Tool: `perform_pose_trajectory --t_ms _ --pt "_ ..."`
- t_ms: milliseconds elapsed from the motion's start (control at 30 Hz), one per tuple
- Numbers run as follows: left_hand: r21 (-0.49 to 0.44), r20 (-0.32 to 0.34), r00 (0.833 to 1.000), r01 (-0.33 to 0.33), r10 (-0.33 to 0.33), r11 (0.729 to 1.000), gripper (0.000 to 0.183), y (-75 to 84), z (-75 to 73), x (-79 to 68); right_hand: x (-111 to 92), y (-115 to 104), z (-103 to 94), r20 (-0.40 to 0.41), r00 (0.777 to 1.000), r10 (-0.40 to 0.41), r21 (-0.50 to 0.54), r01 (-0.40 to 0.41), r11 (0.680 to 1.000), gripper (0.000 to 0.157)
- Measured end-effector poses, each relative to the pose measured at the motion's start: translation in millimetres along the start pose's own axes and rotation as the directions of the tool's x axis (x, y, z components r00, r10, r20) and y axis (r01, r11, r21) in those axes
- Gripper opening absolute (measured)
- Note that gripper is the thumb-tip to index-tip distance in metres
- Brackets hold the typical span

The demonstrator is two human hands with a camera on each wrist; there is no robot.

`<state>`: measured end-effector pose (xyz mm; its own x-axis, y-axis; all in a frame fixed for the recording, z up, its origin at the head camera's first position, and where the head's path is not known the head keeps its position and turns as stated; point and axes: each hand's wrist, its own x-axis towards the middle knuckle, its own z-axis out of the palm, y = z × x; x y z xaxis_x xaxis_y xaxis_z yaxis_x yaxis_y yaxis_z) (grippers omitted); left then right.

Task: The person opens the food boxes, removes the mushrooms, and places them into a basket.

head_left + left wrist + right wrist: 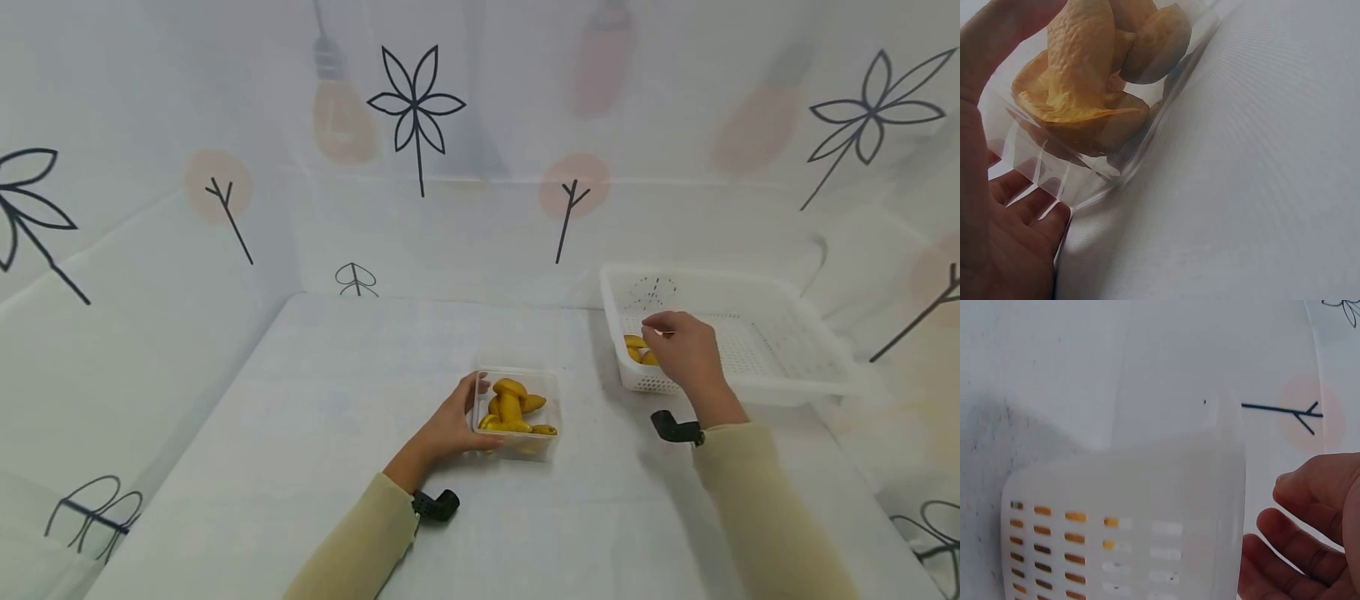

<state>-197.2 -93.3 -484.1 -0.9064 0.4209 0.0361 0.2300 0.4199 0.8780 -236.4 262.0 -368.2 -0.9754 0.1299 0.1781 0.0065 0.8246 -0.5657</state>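
Note:
A clear plastic box point(528, 447) stands on the white table with several yellow mushrooms point(512, 404) inside. My left hand point(450, 425) grips the box from its left, thumb along the near side and fingers at the far side. In the left wrist view, mushrooms point(1082, 75) show through the clear wall. My right hand point(686, 350) hovers over the left end of a white perforated basket point(787, 387), its fingers loosely bent. Between its thumb and fingers point(1291, 534), the right wrist view shows nothing held. More yellow pieces point(634, 342) lie in the basket's left end, partly hidden by this hand.
The basket stands at the table's back right, close to the wall. White cloth point(360, 350) covers the table, and patterned white sheeting point(480, 233) hangs behind and on both sides. Each wrist wears a black camera mount point(437, 505).

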Motion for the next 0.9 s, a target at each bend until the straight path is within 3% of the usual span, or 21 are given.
perform_pose_trajectory --t_ms 433,633,900 --pt "-0.015 0.005 0.998 -0.061 0.061 0.998 0.11 -2.0 0.3 0.4 -14 -23 11.8 -0.031 0.982 -0.187 0.021 0.187 0.982 0.027" --pt "-0.018 0.002 0.997 -0.073 0.073 0.997 0.109 -3.2 0.5 0.2 -19 -36 22.8 -0.037 0.978 -0.206 0.02 0.207 0.978 0.025" --pt "-0.005 -0.002 0.998 -0.07 0.07 0.998 0.111 -1.1 -0.3 -0.9 -28 -53 35.0 0.028 0.977 -0.211 0.029 0.21 0.977 0.027"
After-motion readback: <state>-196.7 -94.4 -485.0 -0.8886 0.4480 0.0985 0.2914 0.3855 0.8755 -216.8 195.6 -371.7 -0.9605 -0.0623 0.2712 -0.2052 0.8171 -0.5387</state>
